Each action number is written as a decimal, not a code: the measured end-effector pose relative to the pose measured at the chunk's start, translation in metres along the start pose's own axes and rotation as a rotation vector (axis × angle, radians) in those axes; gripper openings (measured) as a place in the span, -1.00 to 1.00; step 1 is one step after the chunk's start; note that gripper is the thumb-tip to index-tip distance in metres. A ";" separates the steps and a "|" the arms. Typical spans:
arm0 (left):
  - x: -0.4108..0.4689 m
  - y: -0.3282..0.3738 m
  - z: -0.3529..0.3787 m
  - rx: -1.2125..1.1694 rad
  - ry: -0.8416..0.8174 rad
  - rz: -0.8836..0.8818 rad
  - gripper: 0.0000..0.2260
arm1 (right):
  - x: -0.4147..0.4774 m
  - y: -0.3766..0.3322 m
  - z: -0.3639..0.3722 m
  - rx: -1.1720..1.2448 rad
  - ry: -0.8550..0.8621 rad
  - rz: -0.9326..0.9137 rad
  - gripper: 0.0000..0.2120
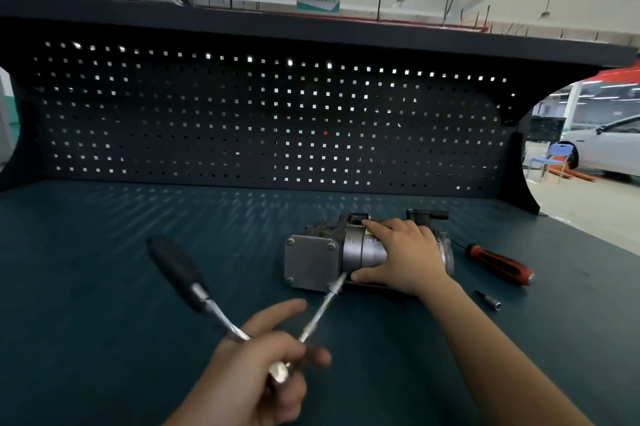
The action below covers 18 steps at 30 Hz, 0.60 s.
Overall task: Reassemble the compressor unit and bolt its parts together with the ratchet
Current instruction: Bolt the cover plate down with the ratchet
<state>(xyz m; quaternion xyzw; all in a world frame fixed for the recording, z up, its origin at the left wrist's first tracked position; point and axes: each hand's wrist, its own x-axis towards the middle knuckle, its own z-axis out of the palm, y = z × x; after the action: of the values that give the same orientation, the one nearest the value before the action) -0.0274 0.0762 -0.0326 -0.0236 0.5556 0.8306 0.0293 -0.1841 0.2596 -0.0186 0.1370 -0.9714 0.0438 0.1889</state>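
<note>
The grey metal compressor unit (325,261) lies on its side on the dark green bench mat (104,287), its square end plate with corner bolts facing me. My right hand (403,254) rests over its cylindrical body, fingers on top and thumb at the near side. My left hand (263,366) grips the head of the ratchet (280,370). The ratchet's black handle (176,269) points up and to the left. Its long extension bar (322,308) reaches to the end plate's lower right corner bolt.
A red-and-black screwdriver (498,263) lies on the mat right of the compressor. A small loose socket (488,301) lies nearer me. A black pegboard (270,120) closes the back of the bench. The bench's right edge opens onto a workshop floor.
</note>
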 end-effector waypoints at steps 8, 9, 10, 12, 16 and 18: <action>0.014 -0.009 -0.014 0.587 0.068 0.326 -0.59 | -0.002 0.000 0.002 -0.004 0.010 -0.001 -0.12; 0.017 -0.009 -0.015 0.587 0.068 0.311 -0.59 | -0.002 0.000 0.001 -0.002 0.013 0.000 -0.12; 0.019 -0.010 -0.015 0.592 0.070 0.305 -0.59 | -0.003 -0.001 0.001 -0.001 0.013 0.001 -0.12; 0.022 -0.010 -0.016 0.630 0.088 0.321 -0.57 | -0.003 -0.001 0.001 -0.003 0.017 0.002 -0.12; 0.026 -0.013 -0.018 0.659 0.109 0.329 -0.55 | -0.006 -0.002 0.003 -0.010 0.037 0.004 -0.12; 0.026 -0.014 -0.018 0.680 0.114 0.328 -0.55 | -0.008 -0.003 0.004 -0.004 0.048 0.004 -0.12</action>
<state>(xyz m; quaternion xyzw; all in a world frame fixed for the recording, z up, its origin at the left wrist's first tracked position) -0.0519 0.0654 -0.0543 0.0305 0.7967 0.5897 -0.1291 -0.1780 0.2585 -0.0249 0.1337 -0.9669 0.0455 0.2123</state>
